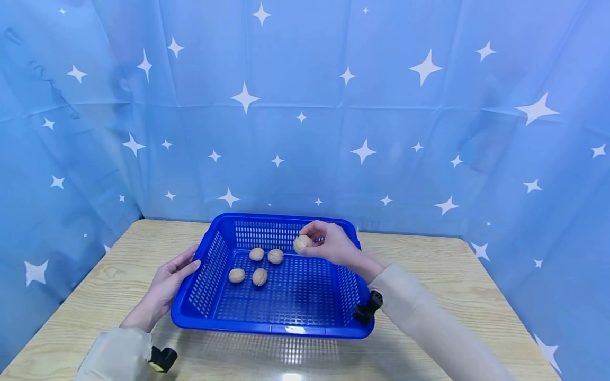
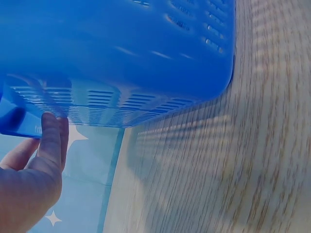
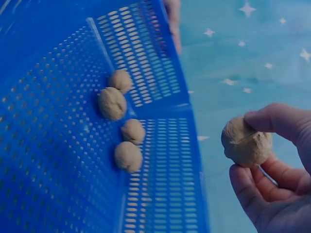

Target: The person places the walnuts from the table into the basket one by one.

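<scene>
A blue plastic basket (image 1: 295,330) with slotted walls stands on the wooden table. Several walnuts lie in its left half, among them one walnut (image 1: 259,277) nearest the front and another walnut (image 3: 112,103) in the right wrist view. My left hand (image 1: 168,280) grips the basket's left rim, the thumb over the edge and the fingers on the outer side, as the left hand (image 2: 36,170) shows in its wrist view. Above the basket's back right part, my right hand (image 1: 333,246) pinches a walnut (image 3: 247,142) between thumb and fingers.
The light wooden table (image 1: 429,270) reaches out on both sides of the basket. Behind and beside it hangs a blue curtain (image 1: 305,159) with white stars. A black device (image 1: 368,308) on the right wrist is close to the basket's right rim.
</scene>
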### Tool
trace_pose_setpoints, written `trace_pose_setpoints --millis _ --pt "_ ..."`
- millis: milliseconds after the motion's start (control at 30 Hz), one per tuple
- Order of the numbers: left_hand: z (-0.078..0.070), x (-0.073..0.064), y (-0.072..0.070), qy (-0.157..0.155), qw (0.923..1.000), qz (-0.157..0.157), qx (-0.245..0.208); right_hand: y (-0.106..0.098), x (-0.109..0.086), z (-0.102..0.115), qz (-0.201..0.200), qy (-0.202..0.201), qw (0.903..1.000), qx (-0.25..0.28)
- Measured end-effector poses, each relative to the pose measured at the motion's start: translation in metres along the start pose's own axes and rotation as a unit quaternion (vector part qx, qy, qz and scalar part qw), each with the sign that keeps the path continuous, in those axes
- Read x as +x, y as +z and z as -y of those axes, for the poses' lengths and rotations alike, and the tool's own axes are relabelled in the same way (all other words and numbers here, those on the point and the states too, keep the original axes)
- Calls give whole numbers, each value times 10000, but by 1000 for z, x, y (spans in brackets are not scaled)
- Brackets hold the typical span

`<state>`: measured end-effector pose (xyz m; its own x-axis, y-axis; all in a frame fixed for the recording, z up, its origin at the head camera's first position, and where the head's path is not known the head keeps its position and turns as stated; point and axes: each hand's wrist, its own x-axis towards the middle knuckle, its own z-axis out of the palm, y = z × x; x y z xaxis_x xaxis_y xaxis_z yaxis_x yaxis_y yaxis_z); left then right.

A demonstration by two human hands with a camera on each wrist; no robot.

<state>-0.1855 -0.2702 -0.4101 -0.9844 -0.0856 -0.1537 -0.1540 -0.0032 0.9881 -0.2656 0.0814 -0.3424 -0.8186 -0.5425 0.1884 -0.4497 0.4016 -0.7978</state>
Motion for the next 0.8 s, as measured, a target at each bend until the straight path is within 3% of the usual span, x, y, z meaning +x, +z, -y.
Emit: trace_pose_setpoints --millis 267,567,800 --pt "1 1 -1 -12 10000 -23 33 26 17 -7 224 315 9992 -97" --pt "1 1 -1 30 10000 -16 24 47 30 -16 474 734 9961 151" --pt "0 0 0 -36 9999 -86 63 60 34 -22 770 642 9950 38"
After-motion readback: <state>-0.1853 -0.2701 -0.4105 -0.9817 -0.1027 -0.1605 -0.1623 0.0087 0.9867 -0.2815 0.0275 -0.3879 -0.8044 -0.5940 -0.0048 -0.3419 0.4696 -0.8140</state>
